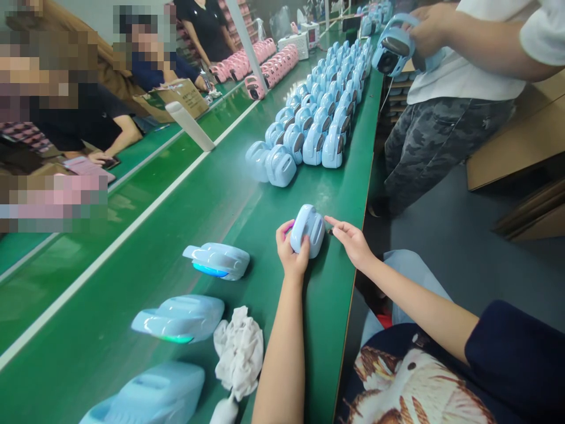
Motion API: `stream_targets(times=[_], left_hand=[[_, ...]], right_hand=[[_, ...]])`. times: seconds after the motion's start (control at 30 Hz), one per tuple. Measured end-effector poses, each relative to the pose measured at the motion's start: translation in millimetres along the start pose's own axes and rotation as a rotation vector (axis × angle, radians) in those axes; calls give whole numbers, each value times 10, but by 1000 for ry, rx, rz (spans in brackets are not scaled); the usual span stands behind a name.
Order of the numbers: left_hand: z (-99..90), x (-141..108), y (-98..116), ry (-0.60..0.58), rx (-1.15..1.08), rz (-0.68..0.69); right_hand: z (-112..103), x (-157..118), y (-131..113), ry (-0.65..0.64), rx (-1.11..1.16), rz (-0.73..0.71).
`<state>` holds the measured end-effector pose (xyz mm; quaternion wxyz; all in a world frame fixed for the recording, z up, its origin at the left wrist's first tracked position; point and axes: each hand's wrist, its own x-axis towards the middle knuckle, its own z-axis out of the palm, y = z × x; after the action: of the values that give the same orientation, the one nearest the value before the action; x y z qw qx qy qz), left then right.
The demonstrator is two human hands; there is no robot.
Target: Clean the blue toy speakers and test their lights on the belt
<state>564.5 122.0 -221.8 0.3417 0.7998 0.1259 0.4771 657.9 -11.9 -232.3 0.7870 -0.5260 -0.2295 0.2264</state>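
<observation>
My left hand (292, 253) is wrapped around a light-blue plastic device with a carry handle, which looks like a portable speaker (310, 231). A pink-purple glow shows at its left edge. Just right of it is my right hand (352, 240), its index finger pointing toward the speaker. A small dark item (330, 231) sits at the right hand's fingertips, too small to name. To the left, more blue speakers lie on the green tabletop: one with a blue light (220, 260), one with a green light (183, 318), and a blurred one (150, 394). A crumpled white cloth (239, 353) lies beside my left forearm.
Rows of blue speakers (312, 141) stand farther along the green table (282, 203). Pink ones (276, 68) line the far side. A co-worker (468, 53) at right holds a blue speaker (394, 47). Other people sit across the table. A white post (189, 126) rises from the divider.
</observation>
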Motion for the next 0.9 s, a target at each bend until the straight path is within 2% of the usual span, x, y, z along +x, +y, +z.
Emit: stream_targets(times=[0.9], left_hand=[[1, 0, 1, -2, 3, -5]], right_hand=[[-6, 4, -19, -14, 20, 25]])
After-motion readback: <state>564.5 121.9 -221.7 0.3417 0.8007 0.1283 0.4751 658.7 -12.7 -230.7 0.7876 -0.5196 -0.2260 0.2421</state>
